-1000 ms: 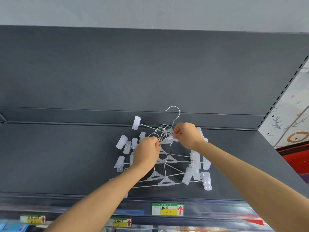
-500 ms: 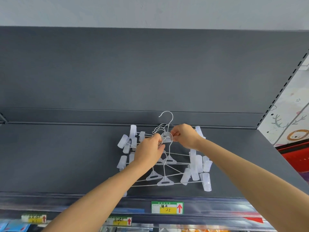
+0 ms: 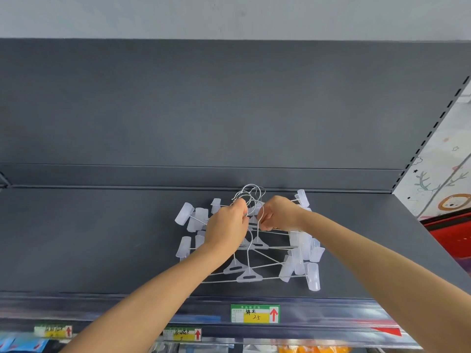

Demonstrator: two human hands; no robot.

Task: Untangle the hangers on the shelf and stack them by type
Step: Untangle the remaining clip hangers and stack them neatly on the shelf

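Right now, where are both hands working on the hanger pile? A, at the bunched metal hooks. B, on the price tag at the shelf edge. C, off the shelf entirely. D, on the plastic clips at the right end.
A: the left hand and the right hand both pinch at the metal hooks, bunched at the far end of the clip hangers lying on the shelf.

Green-yellow price label (image 3: 254, 313), red arrow; smaller label (image 3: 181, 334) lower left; cartoon-lion panel (image 3: 443, 194) right; orange packs (image 3: 313, 349) bottom edge.
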